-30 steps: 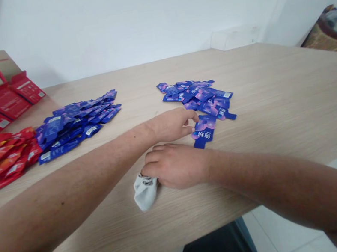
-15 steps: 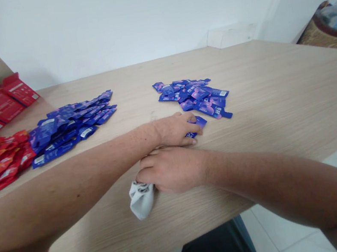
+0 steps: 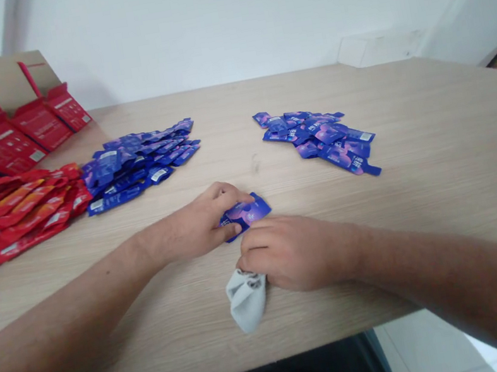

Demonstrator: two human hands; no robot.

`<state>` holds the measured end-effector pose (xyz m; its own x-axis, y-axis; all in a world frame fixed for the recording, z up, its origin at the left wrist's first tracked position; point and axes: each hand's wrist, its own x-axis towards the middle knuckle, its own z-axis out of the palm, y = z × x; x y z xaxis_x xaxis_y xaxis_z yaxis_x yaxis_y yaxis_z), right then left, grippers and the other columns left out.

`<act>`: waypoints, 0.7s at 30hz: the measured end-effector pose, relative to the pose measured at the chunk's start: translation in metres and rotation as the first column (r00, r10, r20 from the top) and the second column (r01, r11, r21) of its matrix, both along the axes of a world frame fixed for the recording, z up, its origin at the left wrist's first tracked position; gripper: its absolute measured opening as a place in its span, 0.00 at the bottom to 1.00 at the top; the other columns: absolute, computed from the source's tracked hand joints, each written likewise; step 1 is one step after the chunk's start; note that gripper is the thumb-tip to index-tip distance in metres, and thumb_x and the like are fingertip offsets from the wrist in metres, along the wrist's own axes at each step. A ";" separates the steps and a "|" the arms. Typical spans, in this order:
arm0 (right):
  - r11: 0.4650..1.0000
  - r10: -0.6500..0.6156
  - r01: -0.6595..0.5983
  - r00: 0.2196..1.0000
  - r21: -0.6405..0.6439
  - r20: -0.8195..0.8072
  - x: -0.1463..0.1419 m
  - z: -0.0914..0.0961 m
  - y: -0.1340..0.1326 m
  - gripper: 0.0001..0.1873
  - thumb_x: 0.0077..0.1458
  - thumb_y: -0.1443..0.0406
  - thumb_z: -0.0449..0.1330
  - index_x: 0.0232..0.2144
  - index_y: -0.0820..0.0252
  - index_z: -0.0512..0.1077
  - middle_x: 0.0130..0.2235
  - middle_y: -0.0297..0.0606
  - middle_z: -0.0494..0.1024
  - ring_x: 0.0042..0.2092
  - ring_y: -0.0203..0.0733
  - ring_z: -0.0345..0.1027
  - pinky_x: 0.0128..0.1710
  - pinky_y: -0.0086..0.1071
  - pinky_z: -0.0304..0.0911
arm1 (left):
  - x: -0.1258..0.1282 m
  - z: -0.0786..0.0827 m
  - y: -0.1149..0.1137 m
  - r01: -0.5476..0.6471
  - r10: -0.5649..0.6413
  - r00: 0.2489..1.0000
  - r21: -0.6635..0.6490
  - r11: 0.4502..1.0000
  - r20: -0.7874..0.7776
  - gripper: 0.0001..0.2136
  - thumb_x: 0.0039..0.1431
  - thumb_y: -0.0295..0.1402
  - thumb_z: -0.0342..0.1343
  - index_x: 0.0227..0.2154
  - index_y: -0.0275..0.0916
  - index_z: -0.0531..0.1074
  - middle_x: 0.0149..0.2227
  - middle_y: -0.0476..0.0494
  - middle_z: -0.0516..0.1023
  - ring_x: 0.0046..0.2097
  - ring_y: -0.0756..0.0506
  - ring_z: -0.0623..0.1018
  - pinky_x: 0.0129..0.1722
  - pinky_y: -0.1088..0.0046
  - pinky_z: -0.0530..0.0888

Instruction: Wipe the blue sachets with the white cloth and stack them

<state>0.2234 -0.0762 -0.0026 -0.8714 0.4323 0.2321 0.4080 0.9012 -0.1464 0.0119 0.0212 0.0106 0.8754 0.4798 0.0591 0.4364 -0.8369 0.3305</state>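
Between the thumb and fingers of my left hand [image 3: 204, 221] is a blue-purple sachet [image 3: 253, 209], low over the middle of the table. Just in front and to the right, my right hand [image 3: 291, 249] is closed around a bunched white cloth [image 3: 248, 301], which hangs out below its fingers. The two hands are close together, the right one's knuckles near the sachet's lower edge. A small pile of blue-purple sachets [image 3: 321, 138] lies beyond them to the right. Farther left, a longer stack of blue sachets [image 3: 139, 163] is spread in overlapping rows.
Red and orange sachets [image 3: 26, 209] lie in rows at the left, touching the blue stack. Behind them stand open red cardboard boxes [image 3: 5, 142]. A white box-like block [image 3: 376, 49] is at the table's back edge, by the wall. The table's front edge runs close to my lap.
My left hand has drawn left, away from the small pile, bringing one sachet with it. My right hand still grips the cloth. The view has shifted left.
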 end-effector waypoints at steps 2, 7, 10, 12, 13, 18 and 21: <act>1.000 -0.012 0.012 1.000 0.001 -0.008 0.001 0.002 0.001 0.09 0.62 0.69 0.55 0.43 0.63 0.74 0.42 0.43 0.76 0.46 0.44 0.65 0.49 0.38 0.61 | -0.006 -0.002 0.000 -0.209 0.213 0.975 0.059 0.976 -0.064 0.26 0.61 0.48 0.53 0.59 0.44 0.64 0.52 0.37 0.71 0.54 0.38 0.72 0.54 0.60 0.69; 0.980 -0.194 0.196 0.978 0.020 -0.071 0.007 0.001 0.013 0.09 0.57 0.72 0.56 0.41 0.64 0.72 0.43 0.45 0.74 0.47 0.46 0.64 0.51 0.40 0.62 | -0.001 -0.004 0.002 -0.330 0.356 0.894 0.137 0.934 -0.274 0.32 0.51 0.57 0.55 0.53 0.42 0.67 0.40 0.38 0.78 0.40 0.38 0.77 0.35 0.67 0.69; 0.959 -0.281 0.283 0.955 0.012 -0.090 0.012 -0.004 0.024 0.10 0.56 0.73 0.55 0.40 0.64 0.71 0.43 0.46 0.74 0.48 0.47 0.63 0.53 0.41 0.61 | 0.006 -0.005 0.001 -0.367 0.369 0.884 0.061 0.928 -0.289 0.26 0.49 0.50 0.58 0.49 0.42 0.69 0.35 0.42 0.80 0.33 0.42 0.76 0.28 0.71 0.64; 0.956 -0.292 0.292 0.953 -0.010 -0.078 0.014 -0.007 0.029 0.11 0.56 0.73 0.55 0.42 0.65 0.71 0.43 0.46 0.74 0.48 0.47 0.63 0.53 0.42 0.61 | 0.008 -0.006 0.001 -0.392 0.374 0.880 -0.002 0.920 -0.292 0.23 0.46 0.46 0.60 0.44 0.42 0.72 0.33 0.45 0.80 0.32 0.44 0.76 0.26 0.72 0.63; 0.957 -0.291 0.290 0.954 -0.023 -0.067 0.014 -0.009 0.031 0.11 0.56 0.73 0.55 0.42 0.65 0.71 0.43 0.46 0.74 0.48 0.47 0.63 0.53 0.42 0.61 | 0.009 -0.006 0.001 -0.391 0.363 0.880 -0.034 0.920 -0.305 0.20 0.45 0.46 0.61 0.40 0.42 0.74 0.31 0.46 0.80 0.30 0.45 0.75 0.25 0.72 0.62; 0.957 -0.289 0.288 0.957 -0.039 -0.031 0.014 -0.011 0.031 0.10 0.58 0.72 0.54 0.42 0.64 0.71 0.44 0.46 0.74 0.49 0.48 0.63 0.54 0.43 0.60 | 0.004 -0.003 0.002 -0.337 0.274 0.914 -0.184 0.923 -0.299 0.12 0.53 0.45 0.55 0.31 0.41 0.75 0.26 0.50 0.78 0.27 0.48 0.73 0.25 0.73 0.61; 0.958 -0.287 0.286 0.958 -0.037 -0.026 0.014 -0.010 0.029 0.10 0.58 0.72 0.54 0.42 0.64 0.71 0.44 0.46 0.73 0.49 0.48 0.63 0.54 0.42 0.60 | -0.002 0.001 0.001 -0.289 0.227 0.942 -0.252 0.924 -0.248 0.11 0.59 0.39 0.49 0.32 0.41 0.74 0.28 0.51 0.78 0.30 0.50 0.74 0.29 0.75 0.64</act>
<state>0.2374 -0.0472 -0.0127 -0.7028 0.6705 0.2379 0.6431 0.7417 -0.1904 0.0095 0.0223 0.0121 0.6962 0.6599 -0.2825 0.7094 -0.5719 0.4120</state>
